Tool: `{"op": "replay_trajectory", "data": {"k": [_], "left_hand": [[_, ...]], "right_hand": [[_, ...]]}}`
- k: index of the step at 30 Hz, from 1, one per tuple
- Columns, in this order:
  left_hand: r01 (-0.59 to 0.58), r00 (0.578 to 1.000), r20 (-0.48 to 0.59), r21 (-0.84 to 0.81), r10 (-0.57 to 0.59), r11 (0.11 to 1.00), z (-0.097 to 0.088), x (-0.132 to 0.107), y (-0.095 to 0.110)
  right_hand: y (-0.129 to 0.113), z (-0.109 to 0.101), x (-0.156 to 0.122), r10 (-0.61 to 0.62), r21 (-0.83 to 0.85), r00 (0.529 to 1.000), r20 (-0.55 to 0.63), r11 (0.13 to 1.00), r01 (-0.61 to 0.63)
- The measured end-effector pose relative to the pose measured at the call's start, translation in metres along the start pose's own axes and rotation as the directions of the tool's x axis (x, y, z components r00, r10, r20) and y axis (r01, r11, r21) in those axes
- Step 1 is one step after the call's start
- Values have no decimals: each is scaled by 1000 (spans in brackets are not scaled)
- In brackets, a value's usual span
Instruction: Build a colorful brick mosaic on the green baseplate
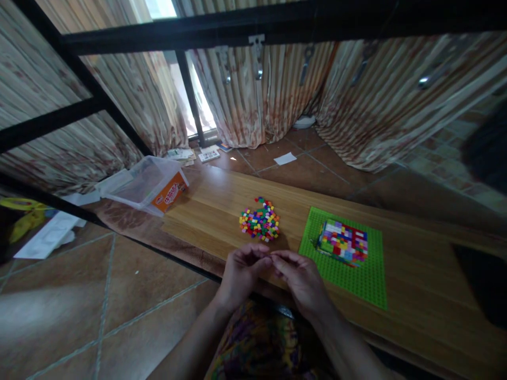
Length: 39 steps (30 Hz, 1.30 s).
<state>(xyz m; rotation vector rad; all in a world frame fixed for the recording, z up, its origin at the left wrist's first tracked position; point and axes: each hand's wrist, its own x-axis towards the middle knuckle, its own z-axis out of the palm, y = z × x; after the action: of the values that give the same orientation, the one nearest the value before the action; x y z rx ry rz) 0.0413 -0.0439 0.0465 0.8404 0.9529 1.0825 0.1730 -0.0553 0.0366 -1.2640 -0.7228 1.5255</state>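
Note:
My left hand (246,270) and my right hand (295,272) meet fingertip to fingertip above the near edge of the wooden table. Both are closed in a pinch; whatever is between the fingers is too small to make out. Just beyond them lies a loose pile of small colourful building bricks (259,220). To the right, a green baseplate (372,279) carries a low block built of many-coloured bricks (344,241), nearer to my right hand.
A clear plastic box (138,184) with an orange label stands at the table's left end. A dark flat object (481,279) is on the right of the wooden table (214,206). Black metal bars (277,24) cross above, and curtains (253,100) hang behind.

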Motion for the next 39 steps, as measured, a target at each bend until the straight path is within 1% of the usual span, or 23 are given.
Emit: {"op": "replay_trajectory", "data": {"k": [4,6,7,8,9,10,11,12,13,14,15,16,17,18,20,22,24,27,30,32,35,37,39], "left_hand": [[47,999,10,31,-47,998,-4,6,1],[36,999,-5,69,-36,997,-8,11,-3],[19,1000,-22,100,-17,995,-11,15,-7],[-2,999,-44,144,8,990,-15,19,-12],[-26,997,-69,198,41,980,-19,22,-17],[-43,993,-94,266,70,963,-24,26,-22],[-56,988,-113,347,101,936,-28,30,-26],[-74,982,-123,432,140,899,-32,33,-30],[-94,976,-120,518,181,850,-35,36,-33],[-117,969,-106,598,223,793,-37,38,-34],[-141,961,-86,667,264,731,-38,40,-35],[-163,952,-63,724,299,671,-38,42,-34],[-180,944,-42,767,328,616,-38,44,-33],[-194,935,-25,799,354,570,-36,45,-31],[-201,922,-14,838,388,508,-33,48,-28],[-185,913,-29,860,408,475,-31,50,-26],[-173,906,-44,870,422,461,-30,50,-26],[-179,891,-50,875,452,450,-30,48,-26],[-217,869,-42,864,494,455,-25,43,-27],[-278,865,3,835,502,474,-18,38,-26],[-389,865,128,781,485,488,-1,31,-24],[-448,859,213,752,465,484,10,27,-23],[-485,857,288,728,427,484,18,25,-23]], "right_hand": [[1,-2,4,101,189,994,42,976,-107],[4,-5,7,123,205,992,28,971,-126],[6,-7,10,112,168,994,4,979,-111],[8,-9,12,78,90,997,-28,993,-75],[9,-11,15,15,-29,998,-62,999,-17],[11,-13,19,-75,-181,993,-88,982,58],[12,-14,22,-182,-349,979,-95,927,138],[12,-15,26,-288,-510,955,-76,834,211],[12,-16,30,-375,-644,926,-33,717,267],[12,-16,34,-436,-744,900,17,596,303],[12,-16,39,-468,-815,882,60,487,315],[12,-15,42,-480,-864,873,92,397,309],[12,-15,46,-482,-897,869,112,328,297],[12,-15,49,-482,-917,867,124,278,286],[13,-15,55,-483,-937,866,133,223,269],[15,-16,59,-481,-940,866,136,214,267],[16,-18,60,-486,-931,865,126,244,272],[14,-21,57,-496,-891,864,88,350,291],[9,-24,48,-513,-815,856,60,470,339],[6,-25,40,-536,-761,843,51,525,380],[1,-28,29,-561,-718,826,53,553,422],[-1,-30,21,-558,-716,828,57,555,423],[-3,-33,15,-538,-723,842,40,567,396]]}}
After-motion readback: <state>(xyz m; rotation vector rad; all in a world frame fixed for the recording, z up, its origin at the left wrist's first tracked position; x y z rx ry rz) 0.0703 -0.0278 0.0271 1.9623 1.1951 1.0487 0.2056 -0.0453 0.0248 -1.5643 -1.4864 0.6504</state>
